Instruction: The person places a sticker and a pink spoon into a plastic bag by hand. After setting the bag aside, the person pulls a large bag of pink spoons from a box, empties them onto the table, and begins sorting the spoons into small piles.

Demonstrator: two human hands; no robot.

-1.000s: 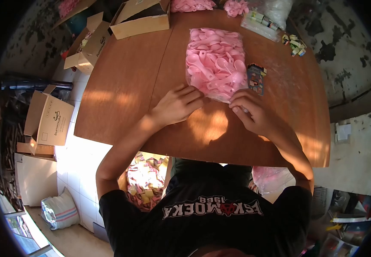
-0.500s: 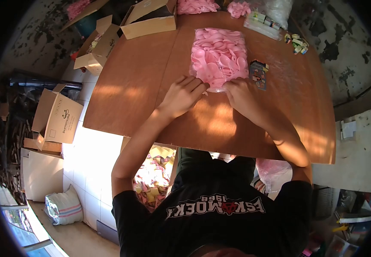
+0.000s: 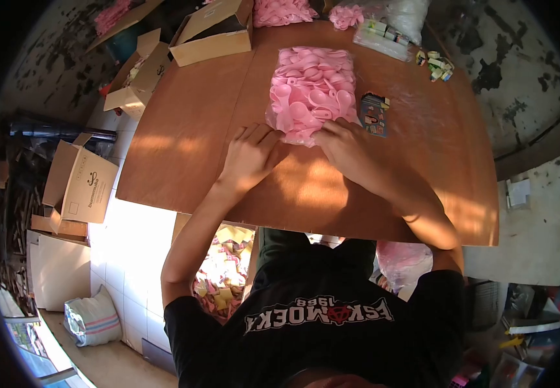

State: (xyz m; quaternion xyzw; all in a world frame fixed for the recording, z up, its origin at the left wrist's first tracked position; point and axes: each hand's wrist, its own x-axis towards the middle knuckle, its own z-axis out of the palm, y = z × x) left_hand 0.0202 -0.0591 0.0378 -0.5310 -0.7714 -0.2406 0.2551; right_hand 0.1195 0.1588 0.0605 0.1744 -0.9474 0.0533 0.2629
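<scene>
Wooden table [image 3: 189,161]: brown top, fills the middle of the view, the person seated at its near edge.

Open cardboard box [image 3: 212,35]: stands on the far left corner of the table, flaps up. Two more cartons are off the table to the left, one [image 3: 137,74] near that corner and one [image 3: 82,184] lower down by the floor.

Bin of mixed coloured pieces [image 3: 225,271]: below the table's near edge, beside the person's left arm.

Bag of pink spoons [image 3: 312,90]: clear plastic, packed full, lying flat on the table at centre, its long side running away from the person. Its near end is gathered under both hands.

Left hand [image 3: 249,160]: knuckles up, fingers bent and held close together, tips on the near left corner of the bag. Whether plastic is pinched between the fingers cannot be told.

Right hand [image 3: 348,150]: knuckles up, fingers narrow and curled, resting on the near right corner of the bag. Its grip is likewise hidden under the hand; cannot tell.

The two hands are near each other, not touching.

Small printed packet [image 3: 373,115]: lies flat on the table just beside the bag's right side, just beyond the right hand.

Small coloured pieces [image 3: 436,64]: a loose cluster near the table's far right edge, well apart from the bag
</scene>
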